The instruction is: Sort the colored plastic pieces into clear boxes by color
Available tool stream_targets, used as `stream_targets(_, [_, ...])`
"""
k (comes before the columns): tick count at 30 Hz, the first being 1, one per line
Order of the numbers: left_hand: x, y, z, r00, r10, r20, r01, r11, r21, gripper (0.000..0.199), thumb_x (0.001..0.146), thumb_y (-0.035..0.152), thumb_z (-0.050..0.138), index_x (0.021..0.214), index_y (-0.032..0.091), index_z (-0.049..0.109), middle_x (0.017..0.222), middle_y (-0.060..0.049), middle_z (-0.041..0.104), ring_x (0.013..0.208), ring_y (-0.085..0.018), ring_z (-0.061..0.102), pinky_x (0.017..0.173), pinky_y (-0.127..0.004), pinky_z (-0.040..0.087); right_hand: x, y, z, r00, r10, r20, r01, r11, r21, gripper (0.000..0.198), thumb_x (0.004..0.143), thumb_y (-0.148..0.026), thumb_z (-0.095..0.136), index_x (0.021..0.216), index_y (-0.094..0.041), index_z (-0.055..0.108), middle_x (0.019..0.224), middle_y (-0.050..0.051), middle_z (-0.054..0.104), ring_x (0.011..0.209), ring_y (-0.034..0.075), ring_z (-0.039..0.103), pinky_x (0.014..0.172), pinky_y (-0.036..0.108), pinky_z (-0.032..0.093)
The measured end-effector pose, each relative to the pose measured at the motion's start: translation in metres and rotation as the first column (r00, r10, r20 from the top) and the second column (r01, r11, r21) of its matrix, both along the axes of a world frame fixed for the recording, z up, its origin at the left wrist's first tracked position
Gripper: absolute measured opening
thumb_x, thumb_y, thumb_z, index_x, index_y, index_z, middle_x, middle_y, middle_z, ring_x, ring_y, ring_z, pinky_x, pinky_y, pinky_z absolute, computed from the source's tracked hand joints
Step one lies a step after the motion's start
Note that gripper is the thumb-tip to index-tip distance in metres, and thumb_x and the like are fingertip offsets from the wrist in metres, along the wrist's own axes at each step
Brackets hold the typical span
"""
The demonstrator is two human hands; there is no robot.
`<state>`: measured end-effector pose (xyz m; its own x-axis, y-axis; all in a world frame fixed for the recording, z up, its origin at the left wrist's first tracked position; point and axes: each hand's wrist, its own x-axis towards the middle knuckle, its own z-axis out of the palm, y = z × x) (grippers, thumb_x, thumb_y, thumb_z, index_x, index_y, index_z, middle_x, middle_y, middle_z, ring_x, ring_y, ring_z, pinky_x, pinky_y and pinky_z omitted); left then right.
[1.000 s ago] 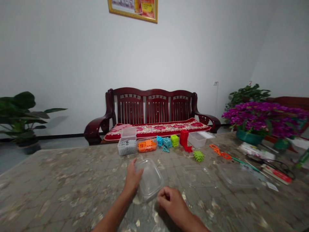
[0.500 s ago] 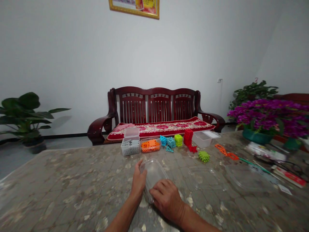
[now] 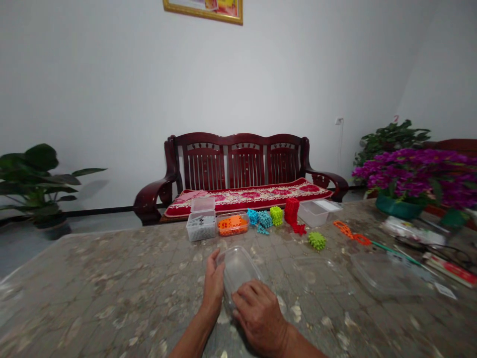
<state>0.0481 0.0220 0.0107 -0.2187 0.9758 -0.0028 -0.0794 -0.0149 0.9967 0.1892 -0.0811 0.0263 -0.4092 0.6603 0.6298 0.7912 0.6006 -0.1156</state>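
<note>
We touch the clear plastic container (image 3: pixel 239 267), nearer us than the tub (image 3: pixel 246 227) of orange pieces (image 3: pixel 233 222), with our left hand (image 3: pixel 214 281) and curled right hand (image 3: pixel 258 311); whether the fingers grip it, we cannot tell.

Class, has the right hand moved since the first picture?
Yes: the right hand has moved left, farther from the green spiky ball.
</note>
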Motion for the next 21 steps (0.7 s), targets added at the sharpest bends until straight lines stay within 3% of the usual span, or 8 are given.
stream_targets(6, [-0.002, -0.002, -0.003, 1.000, -0.012, -0.008, 0.012, 1.000, 0.026, 0.046, 0.085, 0.034, 0.055, 0.129, 0.019, 0.056, 0.126, -0.012, 0.069, 0.115, -0.027, 0.066, 0.104, -0.041, 0.050, -0.002, 0.000, 0.002, 0.999, -0.010, -0.050, 0.008, 0.999, -0.034, 0.009, 0.093, -0.020, 0.060, 0.100, -0.023, 0.066, 0.092, 0.003, 0.070, 0.089, 0.022, 0.060, 0.084, 0.035, 0.048])
stream_targets(10, [0.002, -0.004, -0.006, 0.999, -0.004, -0.045, 0.006, 0.999, 0.048, 0.045, 0.093, 0.045, 0.051, 0.131, 0.020, 0.054, 0.137, -0.012, 0.063, 0.130, -0.028, 0.059, 0.116, -0.044, 0.043, 0.000, 0.002, 0.006, 0.995, -0.022, -0.098, 0.015, 0.998, -0.064, 0.010, 0.096, -0.022, 0.057, 0.095, -0.024, 0.067, 0.088, 0.002, 0.070, 0.086, 0.021, 0.062, 0.081, 0.033, 0.046])
stream_targets(15, [0.008, -0.002, -0.015, 0.997, 0.011, -0.077, 0.000, 0.991, 0.137, 0.055, 0.098, 0.056, 0.038, 0.135, 0.017, 0.050, 0.147, -0.016, 0.055, 0.144, -0.029, 0.047, 0.125, -0.047, 0.031, 0.000, 0.005, 0.013, 0.983, -0.034, -0.181, 0.023, 0.998, -0.062, 0.023, 0.101, -0.027, 0.048, 0.088, -0.024, 0.067, 0.081, 0.002, 0.068, 0.077, 0.018, 0.062, 0.071, 0.030, 0.042])
stream_targets(21, [0.010, -0.002, -0.021, 0.997, -0.006, -0.076, 0.019, 0.984, 0.176, 0.068, 0.096, 0.068, 0.038, 0.141, 0.018, 0.047, 0.153, -0.017, 0.051, 0.148, -0.028, 0.043, 0.127, -0.044, 0.029, 0.002, 0.006, 0.015, 0.980, -0.025, -0.198, 0.007, 0.996, -0.090, 0.035, 0.105, -0.030, 0.040, 0.085, -0.023, 0.068, 0.078, 0.002, 0.068, 0.075, 0.018, 0.063, 0.070, 0.030, 0.042])
